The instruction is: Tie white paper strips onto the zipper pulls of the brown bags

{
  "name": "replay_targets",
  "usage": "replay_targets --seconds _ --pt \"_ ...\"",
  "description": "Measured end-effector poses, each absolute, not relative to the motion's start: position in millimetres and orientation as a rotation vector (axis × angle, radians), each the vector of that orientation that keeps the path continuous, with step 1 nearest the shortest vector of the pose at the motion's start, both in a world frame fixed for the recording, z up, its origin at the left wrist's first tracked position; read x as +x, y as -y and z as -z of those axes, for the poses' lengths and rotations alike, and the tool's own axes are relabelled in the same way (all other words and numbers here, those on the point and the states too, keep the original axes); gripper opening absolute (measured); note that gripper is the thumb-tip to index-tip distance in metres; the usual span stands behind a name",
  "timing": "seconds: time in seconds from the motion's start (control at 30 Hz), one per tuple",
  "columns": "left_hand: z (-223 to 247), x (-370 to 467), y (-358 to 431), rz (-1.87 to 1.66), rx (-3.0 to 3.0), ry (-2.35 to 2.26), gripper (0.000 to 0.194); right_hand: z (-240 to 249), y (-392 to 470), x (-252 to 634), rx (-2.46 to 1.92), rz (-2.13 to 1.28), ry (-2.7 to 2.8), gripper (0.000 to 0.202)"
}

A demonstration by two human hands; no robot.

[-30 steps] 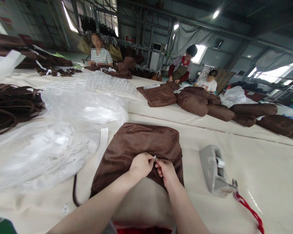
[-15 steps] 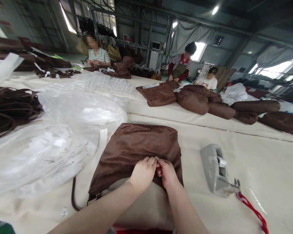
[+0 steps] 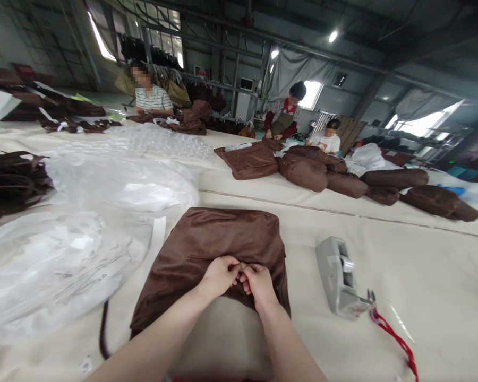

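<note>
A dark brown leather bag [image 3: 227, 231] lies flat on the cream-covered table in front of me, with a slit pocket across its upper face. Over its lower middle, by the right end of that slit, my left hand [image 3: 222, 275] and my right hand [image 3: 258, 284] meet fingertip to fingertip. Both are closed in a pinch. Whatever sits between the fingertips is too small or too hidden to make out. A dark strap [image 3: 104, 331] curves out on the bag's left side.
On the right stands a grey tape dispenser [image 3: 334, 276] with a red cord [image 3: 394, 337] tied to it. Clear plastic bags [image 3: 119, 180] and a heap of brown straps [image 3: 11, 183] cover the left. Several stuffed brown bags [image 3: 302, 172] lie across the table, and several people sit or stand beyond.
The view has turned slightly, so the whole scene sits further left. My hands stay together over the bag, with the left fingers now more bent into a pinch.
</note>
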State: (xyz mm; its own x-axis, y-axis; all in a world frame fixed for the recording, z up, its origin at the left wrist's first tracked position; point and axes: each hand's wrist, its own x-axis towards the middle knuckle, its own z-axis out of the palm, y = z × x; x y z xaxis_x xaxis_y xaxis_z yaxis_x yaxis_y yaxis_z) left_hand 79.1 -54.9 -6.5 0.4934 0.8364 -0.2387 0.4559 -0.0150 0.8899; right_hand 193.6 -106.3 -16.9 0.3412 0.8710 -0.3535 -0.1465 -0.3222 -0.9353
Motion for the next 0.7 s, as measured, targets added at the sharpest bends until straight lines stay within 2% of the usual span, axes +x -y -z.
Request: replay_targets --seconds 0.07,0.13,0.27,0.37,0.47,0.57,0.7 --pt "7.3 77.6 54.3 -0.428 1.665 -1.131 0.019 5.7 117.6 202.8 -1.563 -1.204 0.791 0.021" --pt "8.2 76.9 52.8 -0.432 1.694 -1.113 0.021 -10.0 136.4 225.9 -1.637 -1.009 0.979 0.021" --pt "6.0 77.6 51.3 -0.433 1.720 -1.118 0.024 -44.8 193.0 309.9 -1.905 -0.043 1.107 0.027" --pt "2.1 78.2 52.5 -0.416 1.730 -1.133 0.022 -58.0 234.3 378.2 -2.125 0.336 0.995 0.033" --pt "1.4 78.3 52.7 -0.400 1.747 -1.131 0.021 -51.2 257.3 421.4 -2.274 0.088 0.930 0.033" --pt "3.6 78.0 51.8 -0.401 1.776 -1.126 0.019 -35.0 262.5 433.6 -2.140 -0.264 0.797 0.031" --pt "6.1 77.2 51.2 -0.407 1.802 -1.121 0.020 -21.9 263.8 425.9 -1.876 -0.338 0.616 0.031"
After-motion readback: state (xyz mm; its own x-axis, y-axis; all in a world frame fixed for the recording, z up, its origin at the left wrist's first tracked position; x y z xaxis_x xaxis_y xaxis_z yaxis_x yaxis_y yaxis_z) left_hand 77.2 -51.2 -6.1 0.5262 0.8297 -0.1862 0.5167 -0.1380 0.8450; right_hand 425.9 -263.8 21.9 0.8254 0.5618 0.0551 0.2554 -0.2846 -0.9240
